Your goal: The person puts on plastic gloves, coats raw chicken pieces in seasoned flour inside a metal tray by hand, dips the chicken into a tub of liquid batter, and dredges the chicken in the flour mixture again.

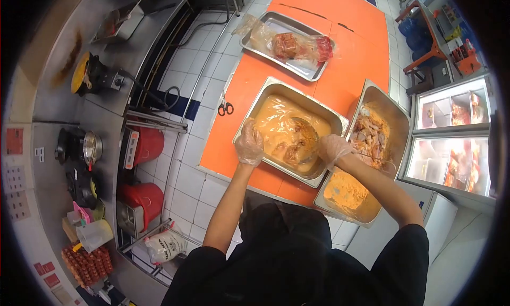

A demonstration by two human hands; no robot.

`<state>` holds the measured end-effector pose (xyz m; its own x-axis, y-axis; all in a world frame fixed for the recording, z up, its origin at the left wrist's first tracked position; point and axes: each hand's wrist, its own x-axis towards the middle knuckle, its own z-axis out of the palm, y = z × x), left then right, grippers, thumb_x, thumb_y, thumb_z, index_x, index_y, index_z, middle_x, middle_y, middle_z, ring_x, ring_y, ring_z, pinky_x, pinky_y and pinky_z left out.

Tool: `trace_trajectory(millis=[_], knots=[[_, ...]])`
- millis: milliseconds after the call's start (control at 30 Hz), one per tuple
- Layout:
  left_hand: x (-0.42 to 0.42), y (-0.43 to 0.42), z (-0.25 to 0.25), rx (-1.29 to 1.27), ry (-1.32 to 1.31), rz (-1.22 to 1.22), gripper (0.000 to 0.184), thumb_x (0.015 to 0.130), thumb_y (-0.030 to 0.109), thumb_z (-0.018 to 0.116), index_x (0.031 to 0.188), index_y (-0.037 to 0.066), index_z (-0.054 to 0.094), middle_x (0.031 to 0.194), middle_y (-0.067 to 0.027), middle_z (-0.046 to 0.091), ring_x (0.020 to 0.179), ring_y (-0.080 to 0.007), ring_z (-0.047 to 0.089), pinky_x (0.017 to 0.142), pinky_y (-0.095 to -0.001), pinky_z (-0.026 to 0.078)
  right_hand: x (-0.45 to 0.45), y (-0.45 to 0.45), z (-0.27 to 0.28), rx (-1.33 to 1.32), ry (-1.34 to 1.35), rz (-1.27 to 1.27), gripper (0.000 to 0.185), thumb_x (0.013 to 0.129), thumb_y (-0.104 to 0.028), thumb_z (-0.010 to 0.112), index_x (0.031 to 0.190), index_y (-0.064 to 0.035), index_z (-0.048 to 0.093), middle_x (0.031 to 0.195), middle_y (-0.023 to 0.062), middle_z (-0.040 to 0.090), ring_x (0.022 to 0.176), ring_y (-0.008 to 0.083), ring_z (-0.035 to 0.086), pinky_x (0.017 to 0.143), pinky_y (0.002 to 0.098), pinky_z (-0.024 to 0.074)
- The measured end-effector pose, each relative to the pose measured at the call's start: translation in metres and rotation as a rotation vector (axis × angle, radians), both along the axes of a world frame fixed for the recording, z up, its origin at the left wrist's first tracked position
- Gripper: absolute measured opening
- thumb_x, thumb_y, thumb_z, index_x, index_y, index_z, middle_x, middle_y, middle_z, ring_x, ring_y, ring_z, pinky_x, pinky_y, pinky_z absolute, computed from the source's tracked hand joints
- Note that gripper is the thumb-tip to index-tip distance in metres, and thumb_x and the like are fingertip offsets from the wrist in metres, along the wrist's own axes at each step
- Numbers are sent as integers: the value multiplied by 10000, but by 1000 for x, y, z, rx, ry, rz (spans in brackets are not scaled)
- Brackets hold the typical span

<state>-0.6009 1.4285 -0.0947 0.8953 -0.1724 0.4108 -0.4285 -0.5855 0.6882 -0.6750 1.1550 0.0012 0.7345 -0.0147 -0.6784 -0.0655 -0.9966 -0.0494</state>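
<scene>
Creamy orange liquid point(273, 115) fills a deep metal pan point(287, 173) on the orange table. My left hand point(249, 143), in a clear plastic glove, is closed on the pan's left rim. My right hand point(333, 150), also gloved, is closed at the pan's right side on something I cannot make out. Beside it, a round wire strainer point(305, 141) lies in the liquid with pieces of meat in it. To the right, a long metal pan point(405, 126) holds raw meat pieces point(370, 139) and orange crumbly powder point(345, 191).
Behind the pan, a shallow metal tray point(305, 71) holds a plastic bag with red-brown food point(287, 45). Black scissors point(226, 109) lie at the table's left edge. A lit glass-door fridge point(451, 139) stands right; a steel counter point(109, 88) runs along the left.
</scene>
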Motion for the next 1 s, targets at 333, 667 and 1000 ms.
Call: trace_trajectory(millis=[333, 667, 1000], knots=[[-7, 1, 6, -66, 56, -16, 276, 1018, 80, 572, 1285, 8, 567, 1185, -235, 710, 1001, -441, 724, 849, -475, 585, 17, 27, -42, 200, -120, -222, 291, 887, -211, 653, 989, 26, 788, 1046, 319, 744, 1031, 401, 762, 857, 465, 614], [-9, -4, 8, -149, 39, 29, 220, 1038, 64, 560, 1250, 9, 583, 1106, -213, 711, 948, -387, 720, 830, -441, 575, 5, 36, -42, 420, -123, -480, 483, 906, -406, 675, 928, 67, 769, 900, 320, 731, 901, 441, 749, 815, 468, 595], [26, 6, 92, 270, 467, -337, 848, 769, 312, 904, 1477, 52, 516, 1449, -228, 548, 1318, -384, 580, 1069, -457, 526, -16, 29, -79, 588, -218, -633, 555, 849, -500, 810, 784, 48, 749, 648, 208, 661, 609, 269, 652, 628, 446, 535]])
